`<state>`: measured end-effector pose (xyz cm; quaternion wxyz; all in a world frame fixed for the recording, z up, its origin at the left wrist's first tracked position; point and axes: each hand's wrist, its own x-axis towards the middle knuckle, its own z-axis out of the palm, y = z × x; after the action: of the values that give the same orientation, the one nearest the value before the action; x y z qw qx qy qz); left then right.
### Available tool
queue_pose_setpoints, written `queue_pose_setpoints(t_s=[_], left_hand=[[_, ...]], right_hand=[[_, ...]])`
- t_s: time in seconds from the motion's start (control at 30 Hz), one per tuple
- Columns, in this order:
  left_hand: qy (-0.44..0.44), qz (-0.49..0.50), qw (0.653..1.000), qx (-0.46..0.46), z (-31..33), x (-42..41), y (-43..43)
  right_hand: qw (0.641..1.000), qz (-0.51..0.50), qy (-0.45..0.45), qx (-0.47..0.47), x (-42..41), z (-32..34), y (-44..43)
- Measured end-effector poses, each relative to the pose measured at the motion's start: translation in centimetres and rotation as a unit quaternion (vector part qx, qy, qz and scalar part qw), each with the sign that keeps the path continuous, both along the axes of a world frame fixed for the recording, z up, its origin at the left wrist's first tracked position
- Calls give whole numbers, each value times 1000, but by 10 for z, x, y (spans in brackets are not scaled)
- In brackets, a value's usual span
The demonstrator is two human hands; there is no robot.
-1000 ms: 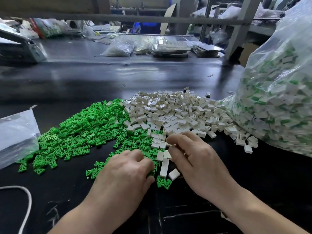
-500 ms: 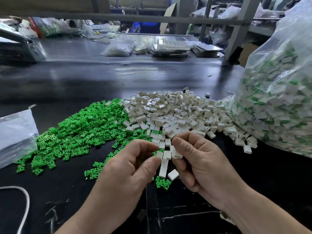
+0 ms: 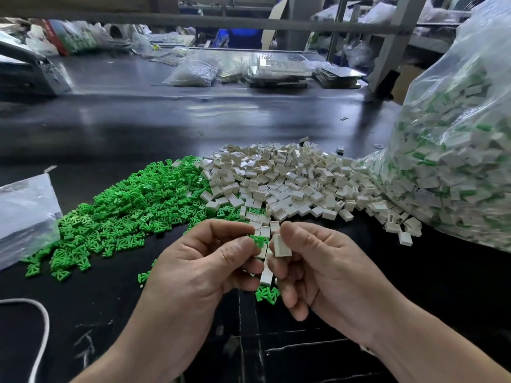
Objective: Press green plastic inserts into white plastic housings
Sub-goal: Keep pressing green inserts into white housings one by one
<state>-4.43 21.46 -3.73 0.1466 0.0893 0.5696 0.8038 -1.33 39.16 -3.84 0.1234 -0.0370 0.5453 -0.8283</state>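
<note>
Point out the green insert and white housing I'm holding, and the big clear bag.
green insert [image 3: 259,241], head view, its exposed end
white housing [image 3: 282,246], head view, its broad face
clear bag [image 3: 456,161], head view, its bulging side

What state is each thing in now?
Left hand, pinching the insert.
Right hand, holding the housing.
Insert, not yet in the housing.
Green pile, loose, spread out.
White pile, loose, touching the green pile.
Bag, filled with white and green parts.
</note>
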Motion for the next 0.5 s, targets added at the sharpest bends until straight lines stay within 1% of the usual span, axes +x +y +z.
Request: queue_pose_setpoints(t_s=[0.1,0.23,0.33,0.4,0.5], left_hand=[[7,-6,1000,2,1,3,1],[19,-5,1000,-3,1,4,0],[23,14,1000,-5,0,2,0],[34,26,999,-17,-1,1,-1],[68,27,996,-58,-1,2,-1]], right_hand=[[1000,-3,5,8,1,-1,-1],[997,-21,34,60,3,-3,-3],[989,-28,85,121,4,-5,-6],[975,-52,115,182,6,-7,-6],[960,-70,130,239,7,-9,-6]])
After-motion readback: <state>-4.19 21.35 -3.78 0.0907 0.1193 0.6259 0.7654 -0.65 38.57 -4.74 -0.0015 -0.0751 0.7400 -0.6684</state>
